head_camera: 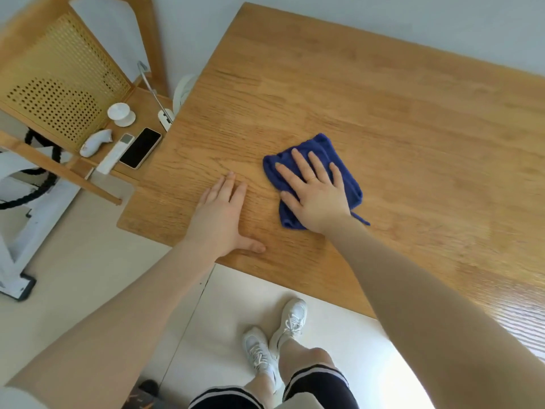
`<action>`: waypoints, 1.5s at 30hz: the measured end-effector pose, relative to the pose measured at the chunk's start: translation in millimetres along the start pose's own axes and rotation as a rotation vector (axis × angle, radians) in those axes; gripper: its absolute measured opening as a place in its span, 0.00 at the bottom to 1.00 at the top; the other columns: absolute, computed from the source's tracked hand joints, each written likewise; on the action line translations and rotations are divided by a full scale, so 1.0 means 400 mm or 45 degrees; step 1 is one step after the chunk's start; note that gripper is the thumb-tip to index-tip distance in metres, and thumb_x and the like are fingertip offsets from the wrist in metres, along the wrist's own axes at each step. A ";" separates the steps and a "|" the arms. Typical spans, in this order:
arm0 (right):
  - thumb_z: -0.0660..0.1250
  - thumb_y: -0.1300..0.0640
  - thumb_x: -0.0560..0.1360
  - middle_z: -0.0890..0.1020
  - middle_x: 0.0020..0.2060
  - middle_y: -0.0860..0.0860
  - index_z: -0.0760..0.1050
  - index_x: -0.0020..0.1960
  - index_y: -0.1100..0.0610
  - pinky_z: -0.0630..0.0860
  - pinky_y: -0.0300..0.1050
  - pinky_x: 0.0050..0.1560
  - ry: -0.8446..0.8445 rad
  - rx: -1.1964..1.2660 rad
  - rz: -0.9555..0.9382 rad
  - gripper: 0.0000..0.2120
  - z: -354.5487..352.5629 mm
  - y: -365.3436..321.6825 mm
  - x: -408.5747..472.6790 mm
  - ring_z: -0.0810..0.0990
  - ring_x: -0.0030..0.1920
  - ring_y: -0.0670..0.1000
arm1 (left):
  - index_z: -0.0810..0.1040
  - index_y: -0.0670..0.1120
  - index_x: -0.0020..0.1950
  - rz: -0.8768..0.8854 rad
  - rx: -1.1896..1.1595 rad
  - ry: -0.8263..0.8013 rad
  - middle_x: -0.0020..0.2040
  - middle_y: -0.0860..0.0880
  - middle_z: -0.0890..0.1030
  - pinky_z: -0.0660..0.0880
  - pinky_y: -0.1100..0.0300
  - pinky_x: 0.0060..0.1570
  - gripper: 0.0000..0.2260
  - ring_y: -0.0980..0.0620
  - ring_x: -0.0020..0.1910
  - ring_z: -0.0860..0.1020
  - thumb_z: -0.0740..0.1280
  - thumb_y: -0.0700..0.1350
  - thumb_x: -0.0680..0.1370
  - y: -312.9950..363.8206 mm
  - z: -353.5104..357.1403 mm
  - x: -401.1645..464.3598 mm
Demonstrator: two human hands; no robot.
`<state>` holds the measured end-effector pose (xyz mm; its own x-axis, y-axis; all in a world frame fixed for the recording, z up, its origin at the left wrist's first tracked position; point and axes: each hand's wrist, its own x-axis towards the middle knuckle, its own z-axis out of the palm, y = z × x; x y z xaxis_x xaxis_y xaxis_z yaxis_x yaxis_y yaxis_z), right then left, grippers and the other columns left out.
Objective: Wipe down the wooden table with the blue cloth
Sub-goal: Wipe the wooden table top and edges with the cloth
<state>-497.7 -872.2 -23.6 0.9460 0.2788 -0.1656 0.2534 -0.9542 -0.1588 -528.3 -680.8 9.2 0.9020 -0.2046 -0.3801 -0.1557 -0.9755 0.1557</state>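
Note:
The wooden table [383, 113] fills the upper right of the head view. A folded blue cloth [327, 149] lies on it near the front edge. My right hand [314, 191] presses flat on the cloth with fingers spread, covering much of it. My left hand [221, 214] rests flat on the bare wood to the left of the cloth, palm down, fingers apart, holding nothing.
Beside the table's left edge stands a wooden chair [53, 84] with a cane back; on its seat lie a phone [141, 147], a white remote [113, 154] and small white items. A white frame [20, 225] stands on the floor at left. My legs and shoes [290, 320] are below.

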 end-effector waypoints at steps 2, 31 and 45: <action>0.46 0.41 0.79 0.44 0.76 0.47 0.45 0.74 0.39 0.39 0.59 0.72 0.012 -0.011 0.076 0.24 0.002 -0.029 0.021 0.41 0.75 0.54 | 0.43 0.46 0.77 0.010 0.034 0.012 0.78 0.45 0.43 0.42 0.53 0.73 0.58 0.48 0.77 0.44 0.70 0.70 0.59 0.001 0.001 -0.004; 0.47 0.41 0.77 0.53 0.76 0.49 0.51 0.74 0.41 0.46 0.59 0.72 -0.010 -0.023 -0.378 0.25 0.007 -0.181 0.147 0.51 0.75 0.56 | 0.40 0.49 0.77 -0.066 -0.090 -0.195 0.77 0.54 0.41 0.47 0.55 0.73 0.59 0.51 0.76 0.43 0.73 0.67 0.60 -0.326 -0.102 0.037; 0.48 0.42 0.75 0.64 0.73 0.52 0.62 0.71 0.44 0.54 0.64 0.69 0.092 -0.041 0.075 0.25 0.096 -0.587 0.146 0.62 0.72 0.59 | 0.64 0.47 0.72 0.220 -0.927 0.183 0.59 0.51 0.73 0.67 0.69 0.54 0.18 0.61 0.55 0.71 0.54 0.44 0.82 -0.532 -0.154 0.093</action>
<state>-509.7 -627.6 -33.6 0.9712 0.2147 -0.1031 0.2022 -0.9720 -0.1196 -436.6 -475.7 18.1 0.9403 -0.2881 -0.1811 -0.0393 -0.6206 0.7831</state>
